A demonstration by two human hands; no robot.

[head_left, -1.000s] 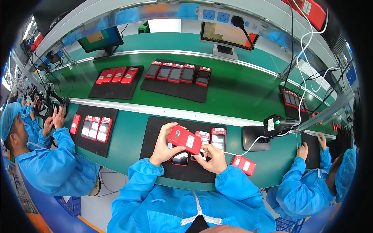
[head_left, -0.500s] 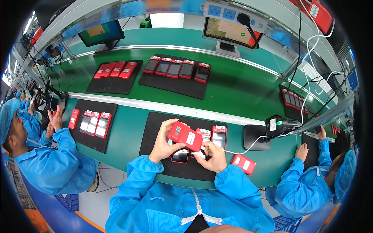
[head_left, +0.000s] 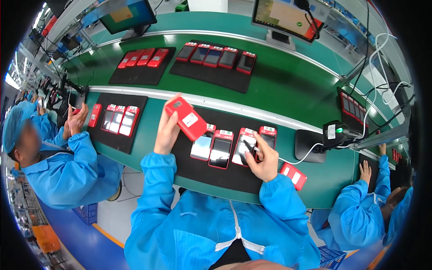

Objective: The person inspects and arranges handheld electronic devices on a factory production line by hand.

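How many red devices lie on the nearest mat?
4 in a row: leftmost device, second, third and fourth, both partly behind the right hand. Others may be hidden.

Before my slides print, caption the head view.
Left hand holding a red device, four more on a black mat.

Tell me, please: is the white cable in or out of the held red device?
Out: the white cable leads to the right hand, clear of the held red device.

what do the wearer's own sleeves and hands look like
The left hand and right hand are bare, without gloves. Both come out of loose, wrinkled, bright blue long sleeves, gathered at the wrists, with no markings that I can make out.
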